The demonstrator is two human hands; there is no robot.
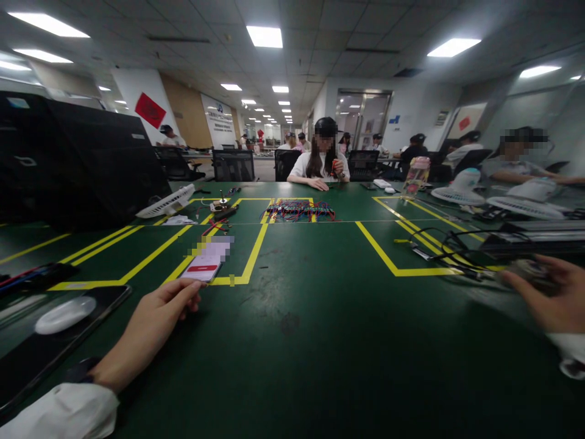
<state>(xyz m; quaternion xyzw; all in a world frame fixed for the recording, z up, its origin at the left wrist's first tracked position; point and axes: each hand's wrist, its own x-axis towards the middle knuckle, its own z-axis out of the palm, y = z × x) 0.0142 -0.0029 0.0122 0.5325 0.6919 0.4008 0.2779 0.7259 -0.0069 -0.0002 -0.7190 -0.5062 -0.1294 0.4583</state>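
My left hand (167,311) reaches out over the green table, its thumb and fingers pinched at the near edge of a phone (212,253). The phone has a pale screen with a red bar and lies across yellow tape. At the far right, my right hand (555,292) is closed around a blurred, round, greyish metal part (530,272); its exact kind does not show. Black cables (450,247) lie beside this part. A small motor (222,204) with wires stands beyond the phone.
A bundle of coloured wires (299,210) lies mid-table. Opposite sits another person (320,161). A large black case (82,161) and a second phone (59,347) bearing a white mouse (66,314) are left. White fans (459,188) and a bottle (415,177) stand right.
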